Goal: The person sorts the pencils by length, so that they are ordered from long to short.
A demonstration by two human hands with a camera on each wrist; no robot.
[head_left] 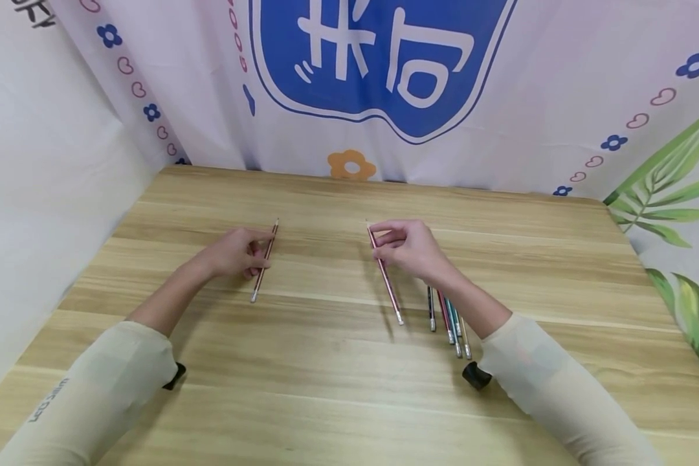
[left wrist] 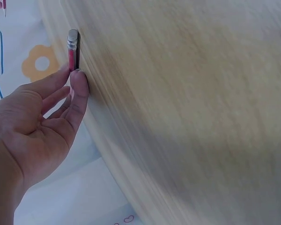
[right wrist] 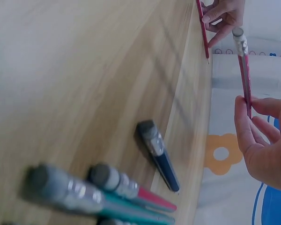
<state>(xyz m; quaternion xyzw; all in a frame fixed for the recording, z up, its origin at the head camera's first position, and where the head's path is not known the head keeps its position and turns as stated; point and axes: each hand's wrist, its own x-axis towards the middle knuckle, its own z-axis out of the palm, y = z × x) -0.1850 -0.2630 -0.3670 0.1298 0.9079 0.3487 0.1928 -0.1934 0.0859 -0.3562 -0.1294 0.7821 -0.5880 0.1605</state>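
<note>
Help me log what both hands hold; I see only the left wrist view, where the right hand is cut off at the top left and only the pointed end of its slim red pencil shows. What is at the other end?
Observer: The slim red pencil in the right hand ends in a metal-banded eraser.

Operator: Thanks. Do any more pencils lie on the table, outside my view?

Observer: Yes: several slim pencils with metal-banded erasers, among them a teal one and a dark one, lie on the wood-grain table, partly hidden by the right forearm in the head view.
</note>
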